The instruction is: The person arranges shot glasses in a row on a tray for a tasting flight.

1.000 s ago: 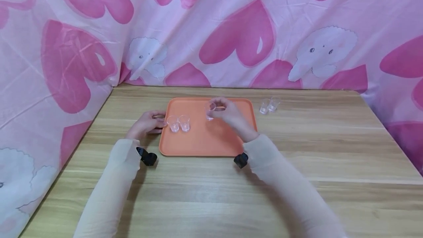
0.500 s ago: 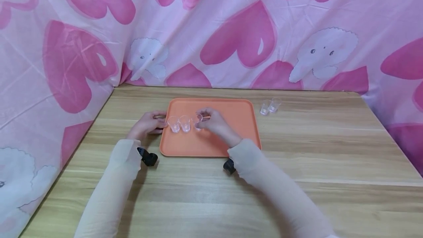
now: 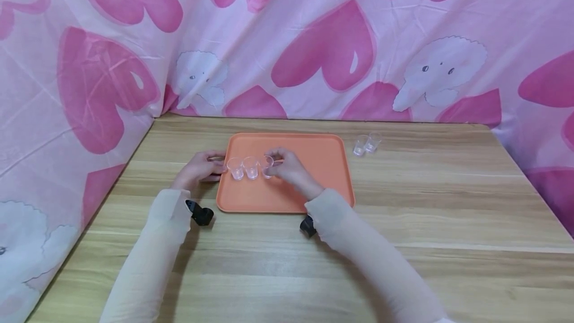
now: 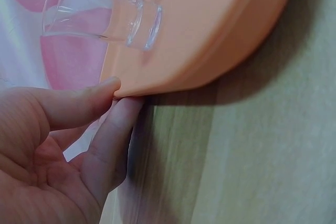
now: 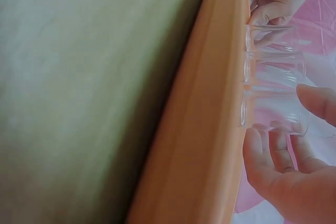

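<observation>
An orange tray (image 3: 287,201) lies on the wooden table, its left edge pinched between the thumb and fingers of my left hand (image 3: 197,169). On the tray's left part stand three small clear shot glasses in a row: the left glass (image 3: 236,169), the middle glass (image 3: 251,168) and the right glass (image 3: 266,162). All are upright and close together. My right hand (image 3: 292,172) holds the right glass, thumb on one side and fingers on the other, as the right wrist view shows with that glass (image 5: 273,109). In the left wrist view, my thumb (image 4: 86,103) presses the tray's rim.
Two more clear shot glasses, one (image 3: 359,146) beside the other (image 3: 372,142), stand on the table (image 3: 430,188) just right of the tray. A pink heart-patterned cloth (image 3: 323,49) hangs along the table's back and left edges.
My right hand has carried its glass leftward and toward me, down beside the other two on the tray. In the last half second it shifted slightly left. The left hand has stayed put.
</observation>
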`<move>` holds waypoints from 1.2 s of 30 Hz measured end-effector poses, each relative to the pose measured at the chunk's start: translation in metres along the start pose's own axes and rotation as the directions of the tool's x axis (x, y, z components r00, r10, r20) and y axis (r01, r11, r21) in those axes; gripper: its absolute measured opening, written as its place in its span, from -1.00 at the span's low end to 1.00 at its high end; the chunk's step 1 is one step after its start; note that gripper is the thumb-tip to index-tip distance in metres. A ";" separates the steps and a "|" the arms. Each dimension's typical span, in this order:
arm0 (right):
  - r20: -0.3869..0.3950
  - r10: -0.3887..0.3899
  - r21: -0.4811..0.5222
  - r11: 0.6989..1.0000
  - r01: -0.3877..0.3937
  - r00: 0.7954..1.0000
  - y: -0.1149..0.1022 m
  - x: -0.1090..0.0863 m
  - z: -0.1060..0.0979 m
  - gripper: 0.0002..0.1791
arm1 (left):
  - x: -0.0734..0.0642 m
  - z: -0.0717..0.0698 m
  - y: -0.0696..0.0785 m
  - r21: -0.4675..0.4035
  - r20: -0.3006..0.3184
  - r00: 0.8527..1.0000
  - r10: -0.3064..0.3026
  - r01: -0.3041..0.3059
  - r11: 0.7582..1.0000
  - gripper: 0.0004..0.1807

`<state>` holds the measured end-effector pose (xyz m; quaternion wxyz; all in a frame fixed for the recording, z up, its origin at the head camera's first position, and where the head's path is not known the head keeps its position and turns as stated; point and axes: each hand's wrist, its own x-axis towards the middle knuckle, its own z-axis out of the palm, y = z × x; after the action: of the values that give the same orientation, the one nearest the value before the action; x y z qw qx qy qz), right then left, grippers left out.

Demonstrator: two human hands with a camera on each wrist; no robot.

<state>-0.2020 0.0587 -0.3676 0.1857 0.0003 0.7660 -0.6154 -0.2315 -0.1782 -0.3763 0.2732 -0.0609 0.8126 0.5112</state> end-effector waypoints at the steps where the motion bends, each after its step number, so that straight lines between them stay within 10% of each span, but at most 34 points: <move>1: 0.000 0.004 0.003 1.000 -0.004 1.000 0.000 0.000 0.000 -0.50 | 0.000 0.000 0.001 -0.003 0.001 1.000 0.001 -0.001 1.000 -0.35; 19: -0.016 -0.049 -0.012 0.999 0.049 0.999 0.000 0.000 -0.015 -0.43 | -0.002 0.002 0.003 0.022 0.001 1.000 -0.018 0.018 1.000 -0.34; 26: -0.079 -0.155 -0.063 0.987 0.151 0.985 -0.006 -0.007 -0.066 -0.44 | -0.004 0.003 0.001 0.010 -0.011 1.000 -0.004 0.004 1.000 -0.35; 36: -0.288 -0.285 -0.062 0.958 0.279 0.914 -0.002 -0.018 -0.146 -0.46 | -0.004 0.002 0.002 0.008 -0.006 1.000 -0.001 0.001 1.000 -0.35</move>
<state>-0.2273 0.2001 -0.3350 -0.0208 -0.0205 0.7831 -0.6213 -0.2279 -0.1760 -0.3737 0.2714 -0.0615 0.8155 0.5075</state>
